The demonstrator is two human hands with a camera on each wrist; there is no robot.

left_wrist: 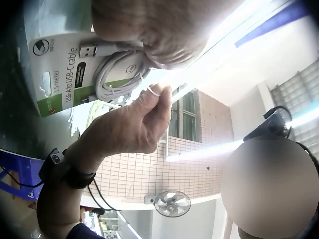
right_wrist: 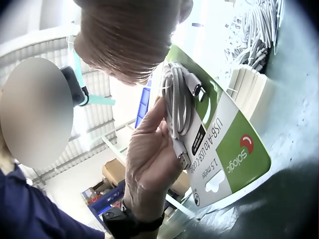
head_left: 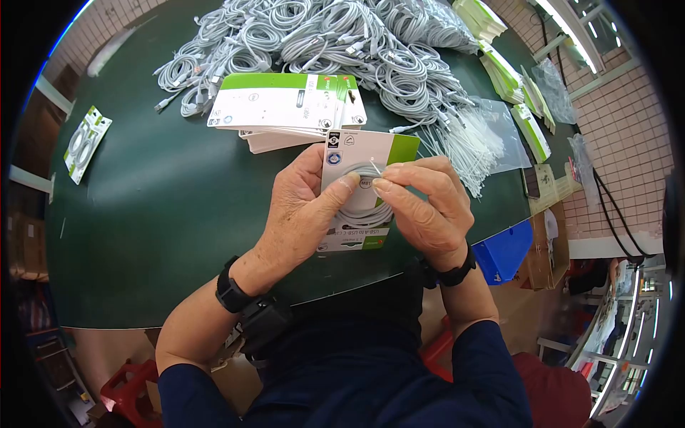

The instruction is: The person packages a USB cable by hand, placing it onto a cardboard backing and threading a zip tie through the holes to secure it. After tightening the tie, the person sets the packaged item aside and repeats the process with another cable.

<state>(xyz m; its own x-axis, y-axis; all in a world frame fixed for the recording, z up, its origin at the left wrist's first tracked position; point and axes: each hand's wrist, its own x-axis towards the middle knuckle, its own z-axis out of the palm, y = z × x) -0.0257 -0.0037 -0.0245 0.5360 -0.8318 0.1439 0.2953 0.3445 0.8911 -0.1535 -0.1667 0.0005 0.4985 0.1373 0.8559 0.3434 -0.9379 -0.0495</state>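
My left hand [head_left: 296, 203] grips a white and green cable card [head_left: 374, 146] by its side, its thumb lying over the coiled white USB cable [head_left: 367, 214] on the card's front. Thumb and forefinger of my right hand [head_left: 432, 203] pinch a thin white cable tie [left_wrist: 153, 91] that stands out from the coil. The USB-A plug [left_wrist: 88, 51] shows beside the coil in the left wrist view. Seen from the right wrist, the card's printed front [right_wrist: 227, 154] hangs tilted, and the left thumb touches the coil's edge.
A stack of printed cards [head_left: 275, 107] lies just beyond my hands, before a large heap of coiled cables [head_left: 321, 36]. Loose cable ties [head_left: 460, 146] spread on the right. One carded cable [head_left: 87, 145] lies at the far left. More green and white cards [head_left: 531, 132] line the right edge.
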